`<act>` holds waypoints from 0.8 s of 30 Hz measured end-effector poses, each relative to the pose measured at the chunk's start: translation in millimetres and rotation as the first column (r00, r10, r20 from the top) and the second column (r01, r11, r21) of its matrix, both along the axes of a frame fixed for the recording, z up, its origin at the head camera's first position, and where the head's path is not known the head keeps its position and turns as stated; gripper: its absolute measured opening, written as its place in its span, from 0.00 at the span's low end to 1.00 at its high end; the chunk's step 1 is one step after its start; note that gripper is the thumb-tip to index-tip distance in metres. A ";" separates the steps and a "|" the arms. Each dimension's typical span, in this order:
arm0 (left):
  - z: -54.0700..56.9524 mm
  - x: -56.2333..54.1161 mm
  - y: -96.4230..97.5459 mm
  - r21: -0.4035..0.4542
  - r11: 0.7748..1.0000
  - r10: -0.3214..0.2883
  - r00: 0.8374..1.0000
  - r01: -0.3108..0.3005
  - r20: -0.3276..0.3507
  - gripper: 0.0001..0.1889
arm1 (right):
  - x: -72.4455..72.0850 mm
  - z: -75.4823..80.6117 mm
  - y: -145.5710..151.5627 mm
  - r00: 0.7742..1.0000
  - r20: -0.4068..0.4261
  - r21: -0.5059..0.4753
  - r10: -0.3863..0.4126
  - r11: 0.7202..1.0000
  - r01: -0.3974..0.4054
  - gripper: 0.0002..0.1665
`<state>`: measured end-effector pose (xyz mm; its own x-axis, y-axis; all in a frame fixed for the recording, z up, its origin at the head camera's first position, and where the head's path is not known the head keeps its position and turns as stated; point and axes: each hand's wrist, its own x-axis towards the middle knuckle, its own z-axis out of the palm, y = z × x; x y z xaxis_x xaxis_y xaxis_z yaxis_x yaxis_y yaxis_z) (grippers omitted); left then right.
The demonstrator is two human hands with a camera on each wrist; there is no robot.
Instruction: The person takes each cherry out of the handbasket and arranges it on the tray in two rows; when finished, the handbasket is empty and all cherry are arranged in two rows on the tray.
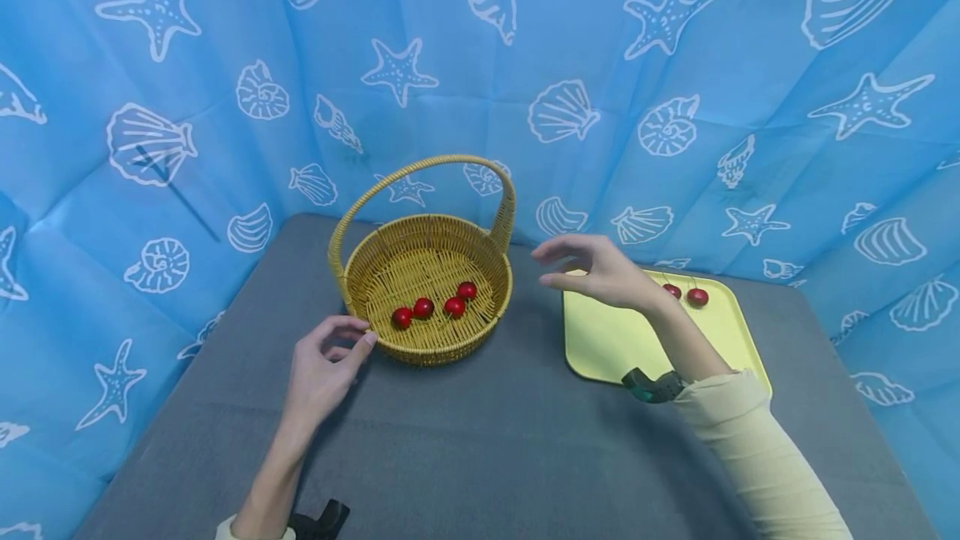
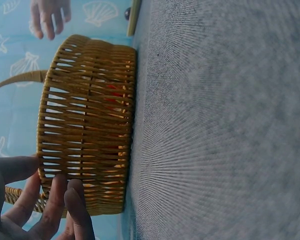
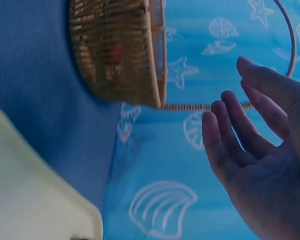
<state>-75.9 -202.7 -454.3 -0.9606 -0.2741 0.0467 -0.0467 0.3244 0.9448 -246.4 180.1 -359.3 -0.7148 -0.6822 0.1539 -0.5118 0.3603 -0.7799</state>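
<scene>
The four cherries (image 1: 423, 308) lying loose on the floor of the round wicker basket (image 1: 427, 355) could roll, or even spill, if the left hand (image 1: 322, 369) pulled down on the rim and tipped it. The two cherries (image 1: 697, 297) near the far edge of the yellow tray (image 1: 607, 340) look exposed too: the right forearm passes across the tray in front of them, and a careless sweep might brush them off. Crossing too low, the right hand (image 1: 603, 273) could also catch the arched handle (image 1: 435, 159). The left arm reaches forward from below, its fingers pinching the basket's near-left rim. The right arm slants inward, its hand hanging above the surface (image 1: 495, 440) between basket and tray, palm towards the basket, fingers loosely bent, thumb apart, nothing held.
</scene>
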 end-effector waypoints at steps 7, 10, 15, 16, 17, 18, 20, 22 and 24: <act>0.2 -0.2 0.2 -0.003 1.000 0.004 1.000 -0.004 0.003 0.13 | -3.8 1.6 -37.1 0.993 0.045 0.010 0.105 0.994 -0.106 0.21; 0.2 -0.2 0.2 -0.003 1.000 0.002 1.000 -0.002 -0.002 0.13 | -5.7 1.2 -52.5 0.987 0.072 0.018 0.144 0.989 -0.146 0.20; 0.0 -0.1 0.2 0.000 1.000 -0.005 1.000 0.005 -0.016 0.14 | -10.1 -1.0 -77.5 0.978 0.095 0.043 0.187 0.980 -0.192 0.19; 0.0 -0.1 0.2 0.000 1.000 -0.006 1.000 0.006 -0.016 0.14 | -11.2 -1.2 -82.9 0.975 0.101 0.048 0.197 0.978 -0.202 0.19; 0.1 -0.1 0.1 0.001 1.000 -0.006 1.000 0.006 -0.015 0.14 | -12.3 -1.1 -88.1 0.973 0.108 0.056 0.205 0.976 -0.212 0.19; 0.2 -0.1 0.1 0.002 1.000 -0.006 1.000 0.006 -0.013 0.14 | -13.6 -0.9 -93.6 0.970 0.113 0.064 0.214 0.973 -0.222 0.19; 0.4 0.0 -0.1 0.002 1.000 -0.004 1.000 0.004 -0.006 0.13 | -16.4 0.4 -104.4 0.964 0.123 0.080 0.234 0.966 -0.244 0.20; 0.5 -0.2 -0.2 0.000 1.000 -0.003 1.000 0.003 0.002 0.13 | -19.9 1.9 -115.1 0.956 0.135 0.087 0.259 0.958 -0.272 0.20; 0.5 -0.4 -0.3 -0.004 1.000 -0.006 1.000 0.006 0.008 0.14 | -24.0 3.1 -124.3 0.949 0.142 0.093 0.282 0.951 -0.296 0.21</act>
<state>-76.2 -202.9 -453.8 -0.9624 -0.2685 0.0401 -0.0522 0.3282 0.9432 -270.4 55.8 -356.2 -0.4930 -0.8699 -0.0136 -0.5077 0.3003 -0.8075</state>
